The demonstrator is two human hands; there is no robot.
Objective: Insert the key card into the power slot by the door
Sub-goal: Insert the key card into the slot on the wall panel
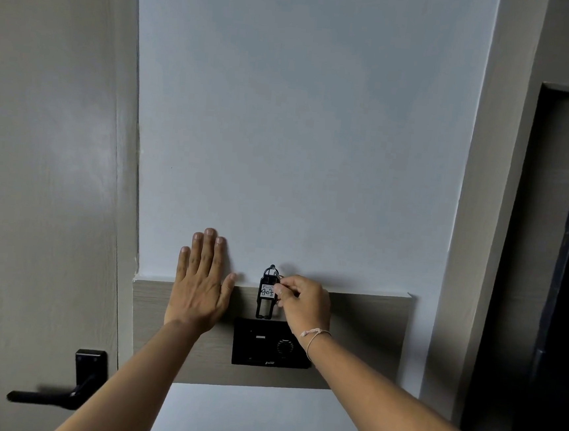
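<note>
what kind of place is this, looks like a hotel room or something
Probably a hotel room entrance. The right hand holds a black key tag labelled 401 above a black wall power panel, the left hand rests flat on the wall, and a door with a black lever handle stands beside them.

Single head-worn view: faced the wall squarely, close at arm's reach, tilted slightly upward, door at left.

Hotel room entry: numbered key tag, wall power panel, door handle.
</note>
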